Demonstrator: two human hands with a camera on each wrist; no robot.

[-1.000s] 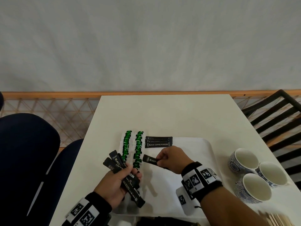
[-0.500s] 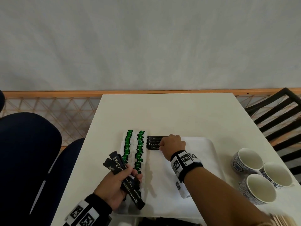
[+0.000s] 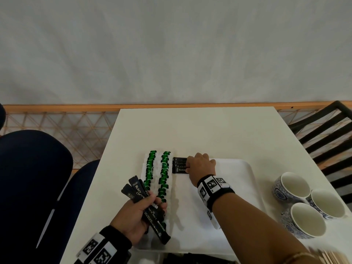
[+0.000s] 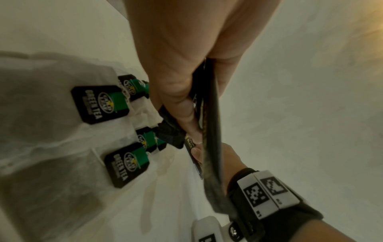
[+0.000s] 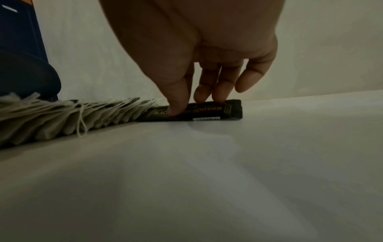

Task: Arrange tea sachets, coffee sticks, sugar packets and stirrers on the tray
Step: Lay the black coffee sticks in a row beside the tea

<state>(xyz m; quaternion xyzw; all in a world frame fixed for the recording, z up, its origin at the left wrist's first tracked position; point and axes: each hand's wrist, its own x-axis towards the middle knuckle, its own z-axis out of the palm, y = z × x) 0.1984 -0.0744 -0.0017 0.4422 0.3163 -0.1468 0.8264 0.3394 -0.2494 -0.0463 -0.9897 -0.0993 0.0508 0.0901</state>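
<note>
Fig.: coffee-stick placement, head + wrist views.

R hand [image 3: 201, 165] at tray [image 3: 240, 168] 11 o'clock corner; thumb and fingertips [image 5: 220, 93] curled down onto the nearest stick of the laid sticks [image 3: 179, 165], pinching it by its long edges. The pile lies flat, crosswise, just beside the tea rows [image 3: 157, 174], which run 12-to-6 along the tray's 9 o'clock side, tags up. Whether the stick is already fully down or a hair above the tray: cannot tell.

L hand [image 3: 140, 214] at 7 o'clock, fingers wrapped round a fanned bundle [image 3: 146, 202] of more black sticks, held over the near end of the tea rows.

No sugar or stirrers on the tray yet; pale wooden strips at the head view's 5 o'clock edge may be stirrers, too blurred to say. Cups [image 3: 302, 204] at 3 o'clock, off the tray.

Risks (judgement):
- Sticks are slick; letting go unevenly could skew the top one or slide it off the pile.
- R knuckles sit close to the tea strings; pulling back could snag one and drag a sachet out of line.
- L bundle is loosely fanned; a slack grip could drop sticks onto the tea rows.
</note>
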